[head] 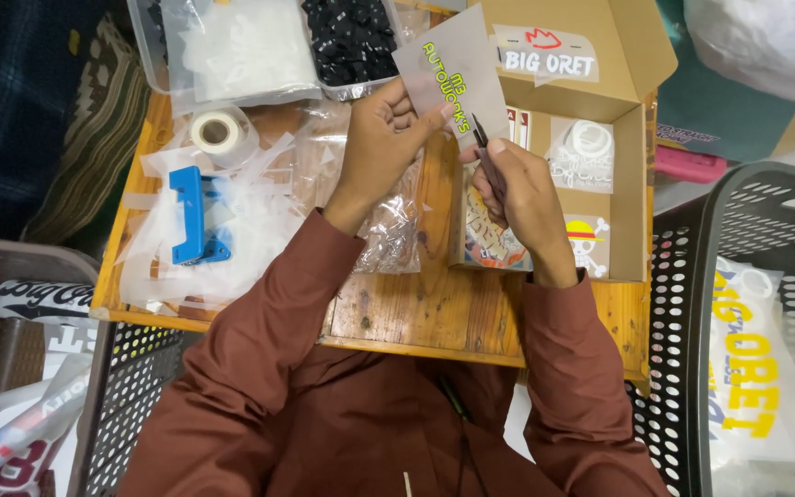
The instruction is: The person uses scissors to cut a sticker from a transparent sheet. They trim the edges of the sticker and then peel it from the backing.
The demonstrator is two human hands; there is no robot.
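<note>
my left hand pinches a grey film sheet with a yellow-green lettered decal, holding it up over the far middle of the wooden table. my right hand is clenched around dark tweezers, their tip touching the sheet's lower edge. to do this well, i judge, the left should keep the film taut and still while the tweezers work at one small spot, lifting low and slowly so the lettering does not tear or fold on itself.

around me, largest first: a black perforated basket on the right with a bagged yellow-lettered print; an open cardboard box just right of my hands, with stickers lying inside and its raised flap close behind the sheet, which crowds my tweezer hand; clear trays at the far left; a heap of clear film scraps left of my arm; a blue plastic tool on it; a roll of tape beyond it.
</note>
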